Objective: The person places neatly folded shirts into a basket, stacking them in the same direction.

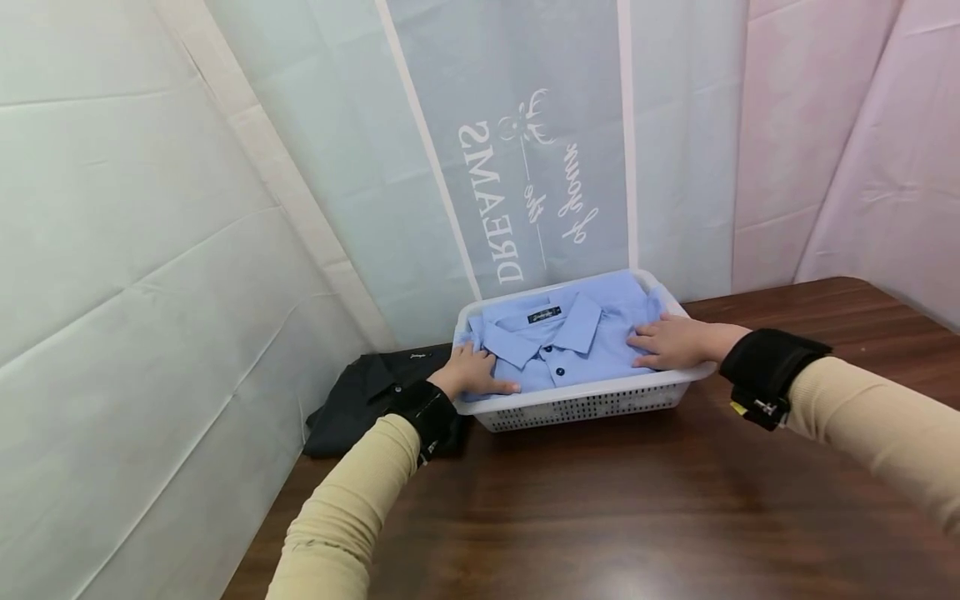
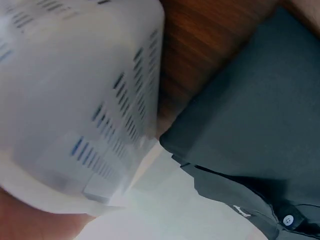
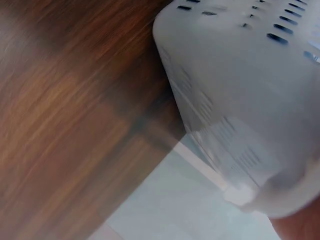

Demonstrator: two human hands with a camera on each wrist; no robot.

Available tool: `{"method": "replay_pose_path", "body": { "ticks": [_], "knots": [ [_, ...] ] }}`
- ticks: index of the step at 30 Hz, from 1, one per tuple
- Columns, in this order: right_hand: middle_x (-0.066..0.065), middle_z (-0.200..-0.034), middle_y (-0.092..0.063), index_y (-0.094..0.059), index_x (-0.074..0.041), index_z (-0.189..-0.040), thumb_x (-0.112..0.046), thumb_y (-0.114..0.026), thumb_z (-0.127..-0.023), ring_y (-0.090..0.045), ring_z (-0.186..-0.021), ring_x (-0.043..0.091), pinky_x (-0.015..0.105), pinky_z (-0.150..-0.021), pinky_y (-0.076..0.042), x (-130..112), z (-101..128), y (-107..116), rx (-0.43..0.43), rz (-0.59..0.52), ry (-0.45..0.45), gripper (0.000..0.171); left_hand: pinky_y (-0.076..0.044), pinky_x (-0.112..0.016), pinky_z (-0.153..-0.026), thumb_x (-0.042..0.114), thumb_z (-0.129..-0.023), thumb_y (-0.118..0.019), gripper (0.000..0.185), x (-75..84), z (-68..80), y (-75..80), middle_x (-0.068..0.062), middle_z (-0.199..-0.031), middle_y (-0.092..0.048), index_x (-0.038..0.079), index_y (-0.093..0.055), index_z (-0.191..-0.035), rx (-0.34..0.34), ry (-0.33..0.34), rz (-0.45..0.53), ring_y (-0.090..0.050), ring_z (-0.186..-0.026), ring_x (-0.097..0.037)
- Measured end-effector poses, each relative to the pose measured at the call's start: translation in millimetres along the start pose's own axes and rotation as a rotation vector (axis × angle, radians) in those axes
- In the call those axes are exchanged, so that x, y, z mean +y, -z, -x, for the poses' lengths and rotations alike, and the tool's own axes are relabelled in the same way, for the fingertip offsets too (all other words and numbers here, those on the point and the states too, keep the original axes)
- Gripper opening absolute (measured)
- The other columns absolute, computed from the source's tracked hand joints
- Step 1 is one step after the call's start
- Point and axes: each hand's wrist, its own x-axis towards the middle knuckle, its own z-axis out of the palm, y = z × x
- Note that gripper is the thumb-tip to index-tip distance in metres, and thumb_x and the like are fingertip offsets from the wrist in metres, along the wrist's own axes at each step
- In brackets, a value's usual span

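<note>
A light blue collared shirt with dark buttons lies folded, collar up, inside a white plastic basket with slotted walls. At the basket's left end my left hand lies over the rim, its extended fingers on the shirt near the collar. My right hand reaches over the opposite end, fingers spread on the shirt's right side. In the left wrist view, part of the left hand shows below the basket rim; the right wrist view catches only a bit of the right hand.
A folded black shirt lies on the brown wooden table, just left of the basket and partly behind the left wrist. Behind the basket hangs a printed curtain; a pale fabric wall borders the table's left side.
</note>
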Motion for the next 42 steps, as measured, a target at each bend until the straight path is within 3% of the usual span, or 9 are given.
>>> {"method": "replay_pose_path", "body": {
  "ticks": [8,13,17,21,24,27,31,36,42],
  "knots": [
    [0.031,-0.128,-0.046,-0.049,0.006,-0.127,-0.043,-0.043,-0.094,-0.041,-0.122,0.044,0.061,-0.099,-0.025,1,3,-5,-0.005,-0.012,-0.039,0.059,-0.007,-0.041,-0.112,0.07,-0.083,-0.039,0.083,7.2,-7.9,-6.3,-0.008,-0.143,-0.038,0.009,-0.039,-0.139,0.049,-0.044,-0.128,-0.021,-0.136,-0.028],
    [0.024,-0.121,-0.056,-0.056,0.003,-0.121,-0.036,-0.051,-0.092,-0.05,-0.115,0.039,0.059,-0.098,-0.028,8,0,-8,0.165,-0.094,-0.117,0.048,-0.016,-0.039,-0.11,0.068,-0.082,-0.045,0.079,4.6,-17.2,-5.1,-0.009,-0.135,-0.048,0.007,-0.047,-0.133,0.183,-0.085,-0.092,-0.034,-0.129,-0.026],
    [0.021,-0.112,-0.062,-0.06,0.003,-0.116,-0.021,-0.054,-0.091,-0.056,-0.106,0.038,0.054,-0.093,-0.037,10,-1,-8,0.389,-0.182,-0.175,0.035,-0.021,-0.042,-0.107,0.061,-0.082,-0.053,0.069,-4.6,-21.8,-7.3,-0.007,-0.126,-0.056,0.009,-0.055,-0.126,0.338,-0.091,0.081,-0.042,-0.123,-0.025],
    [0.028,-0.117,-0.056,-0.054,0.008,-0.119,-0.016,-0.049,-0.095,-0.049,-0.11,0.042,0.054,-0.092,-0.036,0,12,-15,0.577,-0.33,-0.22,0.034,-0.027,-0.045,-0.104,0.037,-0.089,-0.057,0.039,-18.8,-11.9,-17.4,-0.008,-0.11,-0.065,0.007,-0.063,-0.114,0.636,-0.086,0.413,-0.055,-0.109,-0.025],
    [0.032,-0.125,-0.047,-0.045,0.011,-0.126,-0.019,-0.043,-0.098,-0.042,-0.117,0.046,0.057,-0.093,-0.032,-12,33,-23,0.622,-0.482,-0.253,0.041,-0.034,-0.044,-0.099,0.022,-0.092,-0.055,0.029,-35.7,2.7,-31.1,-0.012,-0.108,-0.065,0.003,-0.062,-0.112,0.862,-0.082,0.588,-0.056,-0.105,-0.029],
    [0.034,-0.13,-0.04,-0.038,0.01,-0.131,-0.024,-0.037,-0.1,-0.038,-0.119,0.048,0.059,-0.091,-0.031,-24,60,-26,0.593,-0.59,-0.287,0.046,-0.037,-0.044,-0.095,0.019,-0.092,-0.053,0.029,-60.0,19.1,-48.8,-0.015,-0.111,-0.062,0.001,-0.06,-0.114,0.937,-0.018,0.645,-0.053,-0.107,-0.032],
    [0.031,-0.13,-0.043,-0.036,0.005,-0.135,-0.024,-0.032,-0.101,-0.049,-0.115,0.026,0.042,-0.086,-0.042,-33,99,-23,0.552,-0.629,-0.327,0.045,-0.033,-0.047,-0.099,0.019,-0.094,-0.051,0.035,-97.5,40.7,-72.4,-0.021,-0.123,-0.053,-0.001,-0.053,-0.122,0.855,0.141,0.663,-0.045,-0.116,-0.037],
    [-0.021,-0.124,-0.048,-0.038,-0.011,-0.136,-0.017,-0.027,-0.102,-0.04,-0.099,-0.02,0.011,-0.07,-0.041,-25,136,-19,0.546,-0.674,-0.247,0.037,-0.029,-0.057,-0.098,0.024,-0.095,-0.047,0.052,-133.7,63.7,-93.1,-0.032,-0.137,-0.031,-0.001,-0.033,-0.138,0.532,0.37,0.588,-0.032,-0.122,-0.049],
    [-0.038,-0.115,-0.04,-0.029,-0.038,-0.132,-0.018,-0.017,-0.103,-0.059,-0.093,-0.005,0.02,-0.067,-0.049,-18,154,-24,0.451,-0.817,-0.181,0.037,-0.033,-0.06,-0.094,0.03,-0.094,-0.048,0.059,-152.1,73.7,-112.7,-0.039,-0.131,-0.033,0.0,-0.029,-0.141,0.132,0.379,0.391,-0.035,-0.118,-0.055]
  ]
}}
